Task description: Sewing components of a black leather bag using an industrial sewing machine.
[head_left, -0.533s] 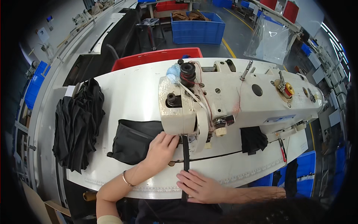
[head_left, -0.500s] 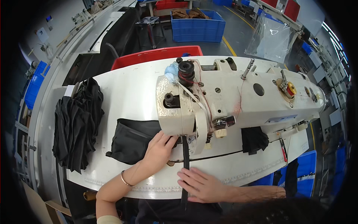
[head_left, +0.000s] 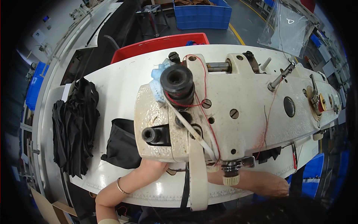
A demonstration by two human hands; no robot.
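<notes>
A white sewing machine (head_left: 242, 115) fills the middle of the view, with red thread running over its head. My left hand (head_left: 153, 168) reaches under the machine head beside a flat black fabric piece (head_left: 121, 145); its fingers are hidden. From the right, my right hand (head_left: 216, 178) extends behind the machine's white lever (head_left: 198, 179), and its fingers are out of sight too. Between the two hands a narrow black strap (head_left: 185, 190) hangs from under the machine head over the table's front edge. Whether either hand grips it cannot be seen.
A pile of black fabric pieces (head_left: 76, 127) lies at the table's left. Behind the table stand a red bin (head_left: 160, 44) and a blue crate (head_left: 203, 16). At right are dark fabric (head_left: 269, 154), a red-handled tool (head_left: 294, 156) and another blue bin (head_left: 313, 168).
The view has moved closer over the machine, whose head now looks larger and covers my fingers. My right hand has gone from the strap's lower part up toward the machine head.
</notes>
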